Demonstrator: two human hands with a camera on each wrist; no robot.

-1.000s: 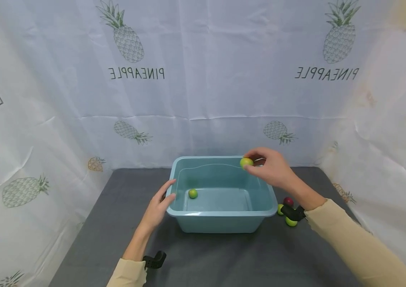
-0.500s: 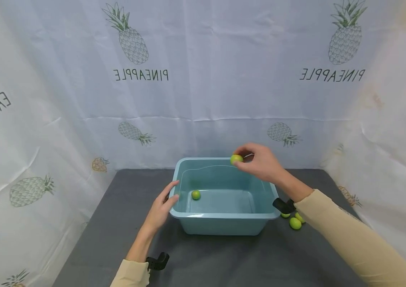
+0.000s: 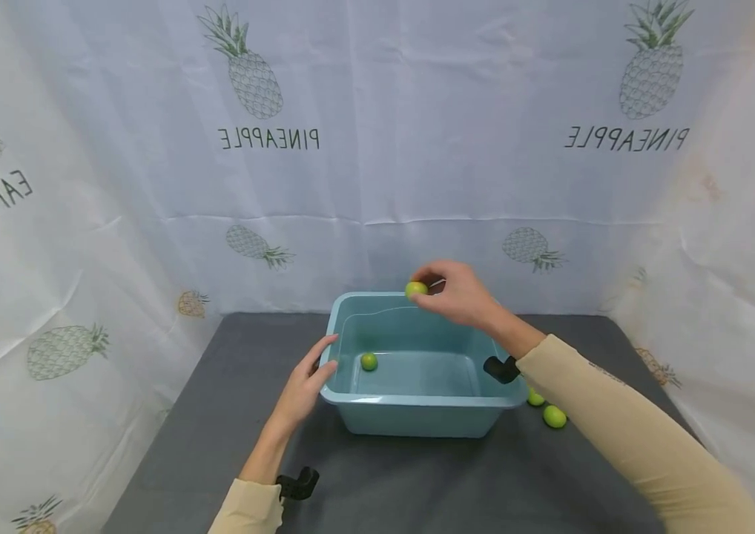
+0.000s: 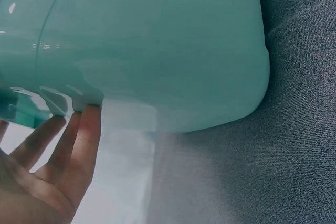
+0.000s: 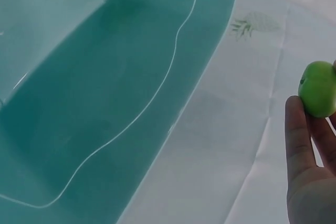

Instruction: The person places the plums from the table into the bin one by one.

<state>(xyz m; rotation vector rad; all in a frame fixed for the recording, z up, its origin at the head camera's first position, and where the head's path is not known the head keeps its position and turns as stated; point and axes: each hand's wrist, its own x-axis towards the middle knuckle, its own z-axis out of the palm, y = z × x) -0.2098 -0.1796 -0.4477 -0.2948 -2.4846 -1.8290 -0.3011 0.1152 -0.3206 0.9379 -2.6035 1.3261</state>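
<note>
fingers (image 5: 297, 135) of your right hand (image 3: 454, 293) pinched a green fruit (image 3: 416, 290) aloft over the blue tub (image 3: 417, 401), where a second fruit (image 3: 368, 361) lay on the bottom; your left hand (image 3: 300, 386), fingers spread, touched the left rim, with two other fruits (image 3: 555, 417) outside on the dark tabletop (image 3: 184, 445).

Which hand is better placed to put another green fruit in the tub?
Probably the right hand: it holds a green fruit near the tub, while the left hand touches its rim.
</note>
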